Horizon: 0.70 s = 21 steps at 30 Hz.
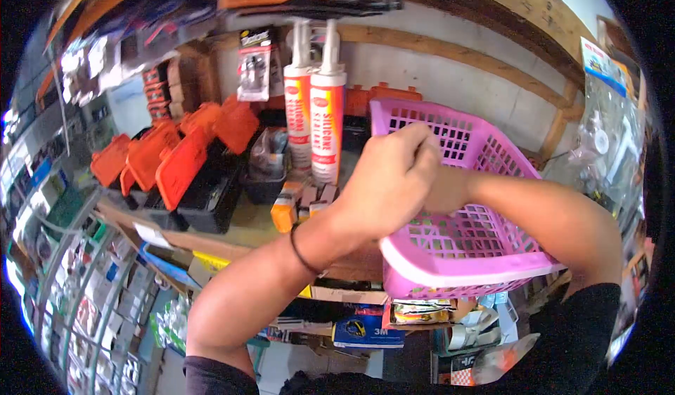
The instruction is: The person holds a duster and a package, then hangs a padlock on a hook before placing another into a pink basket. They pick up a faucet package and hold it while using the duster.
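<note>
My left hand (394, 180) hovers over the near left corner of a pink plastic basket (485, 261), fingers curled into a fist; nothing shows in it. A thin black band circles that wrist. My right forearm reaches in from the right across the top of the basket. My right hand (441, 188) is mostly hidden behind the left fist, and the two hands touch. The basket sits tilted at the front edge of a wooden shelf (246, 230). Two upright tubes of silicone sealant (326, 124) stand just left of the hands.
Black bins with orange lids (186, 166) line the shelf on the left. Small boxes (285, 212) lie below the tubes. Packaged goods hang at top left and far right (605, 142). Stock, including a blue box (365, 332), fills the shelf below.
</note>
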### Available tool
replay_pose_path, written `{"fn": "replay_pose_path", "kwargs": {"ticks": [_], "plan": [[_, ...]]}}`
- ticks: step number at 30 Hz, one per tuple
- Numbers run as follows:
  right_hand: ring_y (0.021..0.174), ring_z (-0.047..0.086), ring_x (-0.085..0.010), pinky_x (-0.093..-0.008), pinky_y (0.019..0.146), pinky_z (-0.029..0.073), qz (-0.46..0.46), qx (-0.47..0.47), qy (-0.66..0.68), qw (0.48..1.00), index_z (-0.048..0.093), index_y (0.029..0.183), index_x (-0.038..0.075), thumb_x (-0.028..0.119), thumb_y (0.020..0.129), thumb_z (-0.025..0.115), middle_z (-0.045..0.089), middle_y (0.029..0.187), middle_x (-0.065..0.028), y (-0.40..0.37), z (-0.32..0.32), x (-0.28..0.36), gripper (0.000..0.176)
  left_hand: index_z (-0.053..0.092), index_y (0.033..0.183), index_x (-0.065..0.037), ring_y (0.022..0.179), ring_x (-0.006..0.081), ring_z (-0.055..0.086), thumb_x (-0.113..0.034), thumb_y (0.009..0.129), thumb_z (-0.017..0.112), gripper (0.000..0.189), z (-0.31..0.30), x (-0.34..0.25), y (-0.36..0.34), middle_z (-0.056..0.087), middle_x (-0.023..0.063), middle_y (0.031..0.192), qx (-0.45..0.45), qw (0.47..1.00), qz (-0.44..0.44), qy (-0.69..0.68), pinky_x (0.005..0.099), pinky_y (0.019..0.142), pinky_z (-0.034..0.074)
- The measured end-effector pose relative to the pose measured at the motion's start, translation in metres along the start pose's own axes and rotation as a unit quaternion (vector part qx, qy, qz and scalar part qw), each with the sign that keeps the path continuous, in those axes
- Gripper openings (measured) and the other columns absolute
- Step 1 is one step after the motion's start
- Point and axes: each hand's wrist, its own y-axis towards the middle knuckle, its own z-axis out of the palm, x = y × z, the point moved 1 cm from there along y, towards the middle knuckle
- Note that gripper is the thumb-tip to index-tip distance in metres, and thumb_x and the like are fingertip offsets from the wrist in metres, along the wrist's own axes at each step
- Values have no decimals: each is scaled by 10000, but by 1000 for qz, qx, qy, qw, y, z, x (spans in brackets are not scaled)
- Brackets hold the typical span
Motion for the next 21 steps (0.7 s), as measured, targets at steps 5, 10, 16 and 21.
{"fn": "replay_pose_path", "kwargs": {"ticks": [5,10,16,21], "plan": [[722,523,-142,-315,623,448,117,-198,201,952,507,1065,-14,34,674,486,602,865,-85,-62,-39,20,394,532,728,25,572,257,558,-192,817,438,253,-1,1,5,553,162,623,-129,981,101,107,360,549,434],[744,573,-161,-252,498,508,56,-413,331,846,471,1033,-5,159,730,542,565,860,-102,-144,-65,-5,351,547,728,33,555,276,537,-189,807,446,256,-11,-1,-26,546,176,614,-302,931,170,112,375,550,422],[864,517,-269,-343,689,443,-89,-468,183,860,448,1082,-19,114,656,603,495,995,-157,-212,20,109,473,490,992,7,765,139,479,-235,890,413,273,-8,8,-189,536,78,854,-171,979,39,-104,251,675,391],[959,457,-363,-419,841,373,-171,-263,82,946,433,1108,7,161,592,691,423,1097,-198,-164,160,194,597,64,1364,-107,1163,234,344,-599,819,347,787,24,36,-318,261,135,1326,27,846,-132,-516,373,874,356]]}}
